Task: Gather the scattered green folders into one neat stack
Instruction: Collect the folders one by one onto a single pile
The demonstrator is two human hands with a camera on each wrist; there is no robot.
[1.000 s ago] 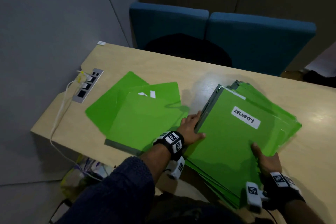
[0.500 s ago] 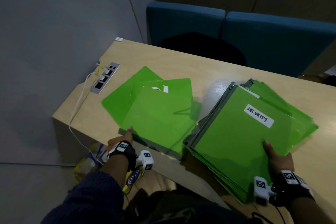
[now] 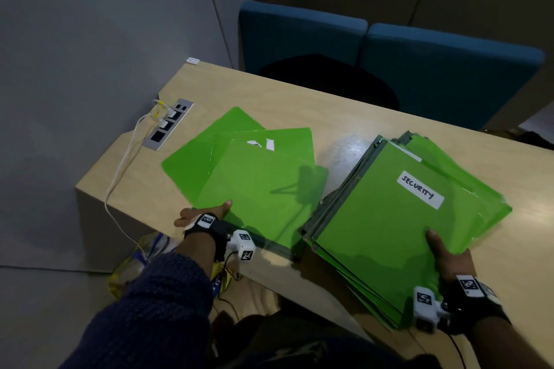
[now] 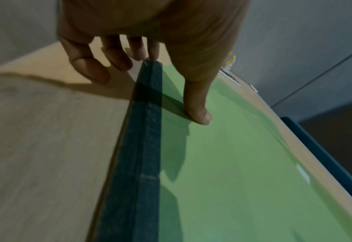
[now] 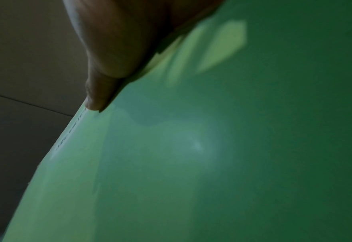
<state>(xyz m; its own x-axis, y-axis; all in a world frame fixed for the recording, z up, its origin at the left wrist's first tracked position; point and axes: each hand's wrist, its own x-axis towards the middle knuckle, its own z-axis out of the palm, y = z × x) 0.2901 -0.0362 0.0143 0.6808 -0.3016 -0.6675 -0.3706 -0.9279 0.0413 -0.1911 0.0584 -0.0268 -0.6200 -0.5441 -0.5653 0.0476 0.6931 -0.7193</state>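
Observation:
A thick stack of green folders (image 3: 389, 219) lies on the right of the table, its top one labelled SECURITY (image 3: 419, 190). It overhangs the near edge. My right hand (image 3: 449, 257) grips its near right corner, thumb (image 5: 100, 91) on top and fingers hidden beneath. Three loose green folders (image 3: 254, 183) lie fanned to the left. My left hand (image 3: 204, 214) is at the near left corner of the top one. Its thumb (image 4: 197, 111) presses on the green cover, and the straight fingers (image 4: 96, 72) lie on the table beyond the dark spine (image 4: 141, 147).
The wooden table (image 3: 299, 105) has a socket panel (image 3: 169, 124) at its left end, with white cables (image 3: 120, 183) hanging over the edge. Blue seats (image 3: 389, 63) stand behind the table. A bag (image 3: 135, 266) sits on the floor below the left corner. A grey wall runs along the left.
My left hand has left the stack's left edge and moved left to the near corner of the loose folders, where its thumb now lies. The right hand keeps its hold on the stack.

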